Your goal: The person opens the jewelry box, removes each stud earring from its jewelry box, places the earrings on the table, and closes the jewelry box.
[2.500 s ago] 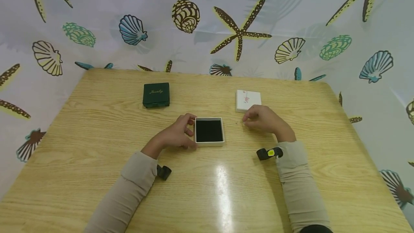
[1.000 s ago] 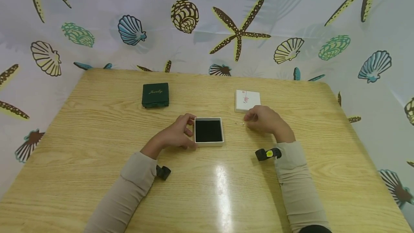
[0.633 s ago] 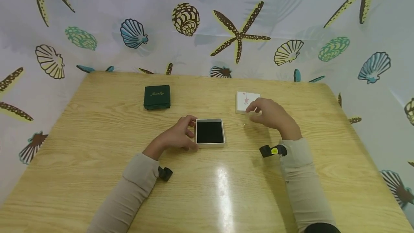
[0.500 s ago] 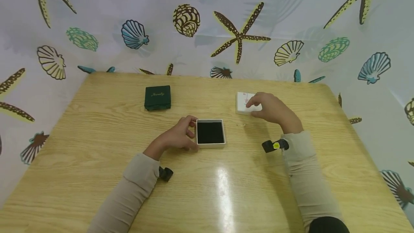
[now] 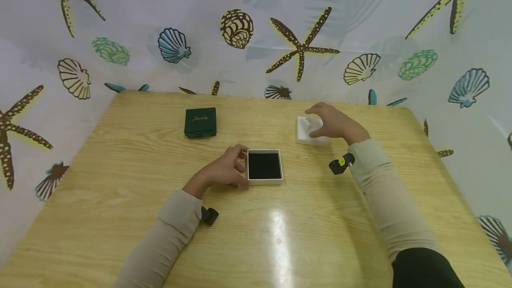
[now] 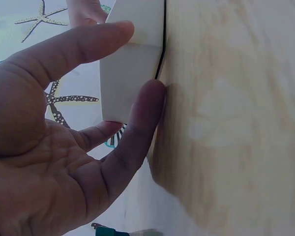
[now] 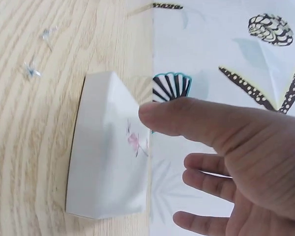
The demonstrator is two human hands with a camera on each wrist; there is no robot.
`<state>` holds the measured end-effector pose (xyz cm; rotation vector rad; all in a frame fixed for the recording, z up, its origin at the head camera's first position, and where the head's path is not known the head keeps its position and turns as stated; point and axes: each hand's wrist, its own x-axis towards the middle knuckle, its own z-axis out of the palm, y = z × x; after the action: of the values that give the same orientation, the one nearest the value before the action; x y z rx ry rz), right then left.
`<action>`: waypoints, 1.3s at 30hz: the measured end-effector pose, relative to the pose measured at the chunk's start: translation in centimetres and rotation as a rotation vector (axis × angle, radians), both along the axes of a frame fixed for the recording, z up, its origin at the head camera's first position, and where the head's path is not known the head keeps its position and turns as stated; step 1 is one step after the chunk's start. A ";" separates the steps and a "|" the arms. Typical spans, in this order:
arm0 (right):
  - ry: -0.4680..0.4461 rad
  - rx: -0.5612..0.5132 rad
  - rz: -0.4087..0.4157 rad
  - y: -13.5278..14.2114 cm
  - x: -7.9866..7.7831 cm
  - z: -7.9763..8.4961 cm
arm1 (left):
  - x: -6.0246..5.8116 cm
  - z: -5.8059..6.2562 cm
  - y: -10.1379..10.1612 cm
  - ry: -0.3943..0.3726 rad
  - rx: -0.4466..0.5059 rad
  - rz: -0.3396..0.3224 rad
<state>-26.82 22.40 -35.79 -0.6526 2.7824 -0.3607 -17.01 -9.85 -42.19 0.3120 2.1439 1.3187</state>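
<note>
My left hand (image 5: 224,168) grips the left side of an open white box (image 5: 281,177), thumb and fingers at its edges. A black pad (image 5: 264,166) fills the inside of the box. In the left wrist view, curled fingers lie against the box's wall (image 6: 130,83). My right hand (image 5: 334,121) hovers with spread fingers over a white box lid (image 5: 304,136) printed with a pink flower; in the right wrist view the thumb tip overlaps the lid's edge. Two small sparkling earrings (image 7: 32,70) with thin posts lie on the table beside the lid.
A dark green box (image 5: 200,123) with gold "Jewelry" lettering stands at the back left of the wooden table (image 5: 240,243). Behind the table hangs a white cloth (image 5: 248,70) printed with shells and starfish.
My right hand has let go of the small earrings, risen, and moved back over the white lid while its fingers spread. The left hand has stayed at the open box.
</note>
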 end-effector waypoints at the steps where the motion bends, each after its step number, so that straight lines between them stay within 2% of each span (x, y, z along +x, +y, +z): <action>1: -0.007 0.003 -0.001 0.1 -0.3 -0.1 | 0.0 0.0 0.0 -0.001 0.000 -0.001; 7: -0.093 0.026 -0.036 0.2 -1.2 -0.6 | -0.1 0.0 0.2 -0.006 -0.007 0.004; 12: -0.140 0.048 -0.064 0.3 -1.4 -1.7 | -0.2 -0.1 0.3 -0.012 -0.007 0.003; 18: -0.143 -0.004 -0.063 0.5 -1.8 -2.8 | -0.2 0.0 0.2 -0.021 -0.003 0.010; 22: -0.145 -0.001 -0.052 0.4 -1.9 -3.1 | -0.2 0.0 0.2 -0.019 0.006 0.007; 31: -0.141 0.045 -0.025 0.0 -2.0 -3.1 | -0.2 0.0 0.2 -0.017 0.005 0.012; 39: -0.111 0.040 -0.001 -0.1 -1.7 -2.8 | -0.2 -0.1 0.0 -0.011 0.001 0.011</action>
<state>-28.53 22.26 -38.57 -0.6034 2.6772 -0.3304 -17.17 -9.82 -42.29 0.2929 2.1389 1.3243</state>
